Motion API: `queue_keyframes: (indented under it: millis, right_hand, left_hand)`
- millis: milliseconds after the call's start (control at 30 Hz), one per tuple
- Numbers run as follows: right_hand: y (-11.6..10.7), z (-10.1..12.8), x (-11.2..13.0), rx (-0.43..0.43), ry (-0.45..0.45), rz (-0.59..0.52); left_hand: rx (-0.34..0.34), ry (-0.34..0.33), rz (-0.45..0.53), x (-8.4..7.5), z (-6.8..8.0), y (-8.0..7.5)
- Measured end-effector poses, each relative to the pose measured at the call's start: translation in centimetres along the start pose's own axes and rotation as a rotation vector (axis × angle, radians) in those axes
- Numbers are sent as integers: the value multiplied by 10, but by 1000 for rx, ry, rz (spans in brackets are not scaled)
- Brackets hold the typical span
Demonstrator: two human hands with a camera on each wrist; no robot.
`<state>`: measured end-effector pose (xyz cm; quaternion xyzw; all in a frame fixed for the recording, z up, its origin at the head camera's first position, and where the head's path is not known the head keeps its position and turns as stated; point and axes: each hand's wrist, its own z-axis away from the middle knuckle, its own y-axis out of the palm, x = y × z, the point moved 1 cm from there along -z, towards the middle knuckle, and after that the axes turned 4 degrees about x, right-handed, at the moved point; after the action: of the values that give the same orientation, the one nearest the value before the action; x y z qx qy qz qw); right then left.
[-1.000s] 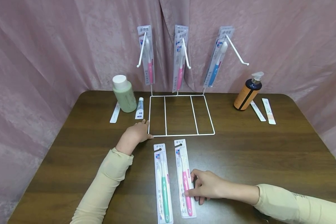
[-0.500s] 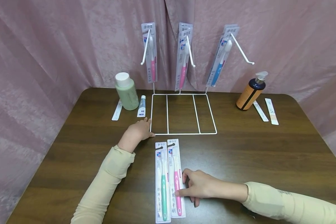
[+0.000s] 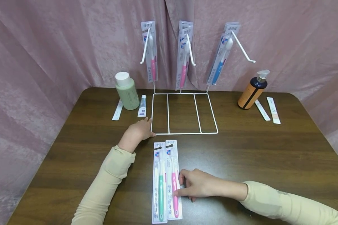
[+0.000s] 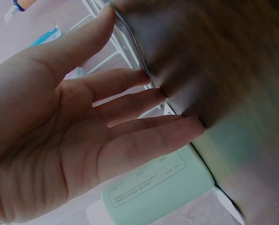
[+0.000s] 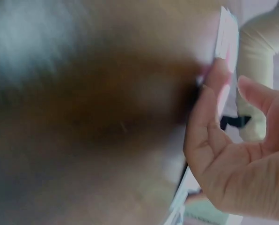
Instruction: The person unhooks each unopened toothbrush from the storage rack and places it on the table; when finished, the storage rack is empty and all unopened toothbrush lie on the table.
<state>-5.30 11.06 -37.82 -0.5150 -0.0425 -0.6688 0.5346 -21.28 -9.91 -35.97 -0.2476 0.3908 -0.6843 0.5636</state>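
My right hand (image 3: 198, 187) lies nearest to me on the brown table (image 3: 270, 156), in front of the white wire rack (image 3: 183, 114). Its fingers are stretched out flat, not curled round anything, and the fingertips press against the right edge of the pink toothbrush pack (image 3: 173, 179). That pack lies flat, its hang-hole end pointing at the rack's front rail and stopping just short of it. Its left edge touches, or slightly overlaps, the green toothbrush pack (image 3: 160, 182), which lies parallel to it.

My left hand (image 3: 137, 132) rests palm down at the rack's front left corner, fingers relaxed and spread; the wrist view shows the fingertips against the wire, gripping nothing.

Beyond, three hooks rise from the rack's rear edge. The left hook carries a hanging pink pack (image 3: 150, 51), the middle hook another pink pack (image 3: 184, 54), the right hook a blue pack (image 3: 222, 54).

Left of the rack stand a pale green bottle (image 3: 126, 91) and, just beside it, a small tube (image 3: 142, 107); a white strip (image 3: 117, 110) lies further left. Right of the rack stands an orange pump bottle (image 3: 252, 90), with two sachets (image 3: 268, 110) beside it. A pink curtain (image 3: 59, 47) hangs behind everything.
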Motion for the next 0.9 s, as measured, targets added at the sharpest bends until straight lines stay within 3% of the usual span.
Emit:
queue_keyframes:
  millis: [167,367,633,900]
  right_hand:
    - [-17,1,1,69,-82,46]
    - [-39,-1,4,132,-273,111]
    - [-78,-21,13,-24,-500,154]
    - [-112,-62,18,-148,-526,9]
  left_hand:
    - [4,0,15,0,0,3]
    - [6,-4,16,-1,0,3]
    - [2,-16,22,1,0,2]
    - [-4,-42,36,-1,-1,1]
